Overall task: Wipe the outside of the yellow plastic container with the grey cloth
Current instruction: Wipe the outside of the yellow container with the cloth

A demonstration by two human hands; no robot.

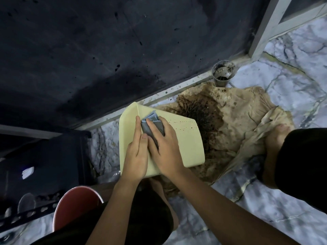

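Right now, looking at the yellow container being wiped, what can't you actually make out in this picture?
All from the head view:
- Yellow container: its near end is covered by the left hand and right hand; its inside faces away.
- Grey cloth: mostly under the right hand's fingers, so its full size is hidden.
- Dirty cup: contents too dark to identify.
- Red bucket: partly hidden by the left forearm.

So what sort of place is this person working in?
Probably a floor-level corner of a home or porch, not a workshop. The marble-patterned floor meets a dark wall, a soil-stained tan cloth is spread on it, and a dirty cup stands by the wall.
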